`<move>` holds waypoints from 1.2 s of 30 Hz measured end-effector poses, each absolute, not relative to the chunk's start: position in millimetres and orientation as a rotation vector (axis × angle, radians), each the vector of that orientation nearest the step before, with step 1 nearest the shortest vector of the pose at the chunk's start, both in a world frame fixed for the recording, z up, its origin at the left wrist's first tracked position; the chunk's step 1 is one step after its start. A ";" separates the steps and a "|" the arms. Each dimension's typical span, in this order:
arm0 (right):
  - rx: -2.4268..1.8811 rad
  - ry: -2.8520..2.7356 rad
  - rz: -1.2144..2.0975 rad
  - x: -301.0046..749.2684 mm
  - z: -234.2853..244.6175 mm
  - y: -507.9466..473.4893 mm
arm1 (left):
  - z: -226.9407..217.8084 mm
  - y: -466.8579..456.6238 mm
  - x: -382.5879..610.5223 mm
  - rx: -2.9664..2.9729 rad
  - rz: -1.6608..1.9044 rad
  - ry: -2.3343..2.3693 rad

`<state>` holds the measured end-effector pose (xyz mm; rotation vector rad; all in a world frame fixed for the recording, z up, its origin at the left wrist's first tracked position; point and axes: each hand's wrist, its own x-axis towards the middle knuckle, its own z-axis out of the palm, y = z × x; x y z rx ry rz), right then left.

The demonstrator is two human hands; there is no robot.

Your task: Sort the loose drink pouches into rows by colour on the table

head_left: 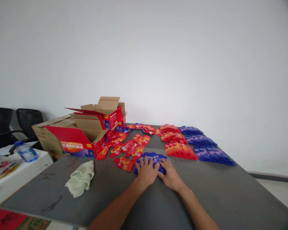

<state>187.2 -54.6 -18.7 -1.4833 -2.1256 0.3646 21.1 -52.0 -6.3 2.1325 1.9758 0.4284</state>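
Observation:
A row of blue sachets (pixel 149 155) with printed fronts lies overlapped on the dark table in front of me. My left hand (pixel 147 172) rests on top of them, fingers spread. Over their right end lies my right hand (pixel 170 175), its fingers stretched out and the thumb close to my left hand. Both hands cover part of the row. Just left of it is a red sachet (pixel 125 164), and more red sachets (pixel 130 146) are scattered behind. To the right stand layered stacks of red sachets (pixel 180 150) and blue sachets (pixel 212 155).
Open red cartons (pixel 79 145) stand at the table's left rear, beside a large brown box (pixel 46 135). A pale cloth (pixel 81 179) lies crumpled at left. A water bottle (pixel 27 152) is on a white surface beyond the table's left edge, near black chairs (pixel 30 123). A wall (pixel 158 64) rises behind.

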 end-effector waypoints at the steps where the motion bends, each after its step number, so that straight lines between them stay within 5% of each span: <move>1: -1.486 -2.135 0.372 187.1 -15.4 -55.6 | -5.4 -52.7 21.3 2.142 0.438 1.978; 12: -1.278 -2.204 0.356 165.3 43.2 12.1 | 25.8 -0.8 1.3 2.198 0.649 2.027; 36: -1.492 -2.172 0.471 90.2 20.8 256.9 | 17.3 254.4 -33.2 2.073 0.400 1.950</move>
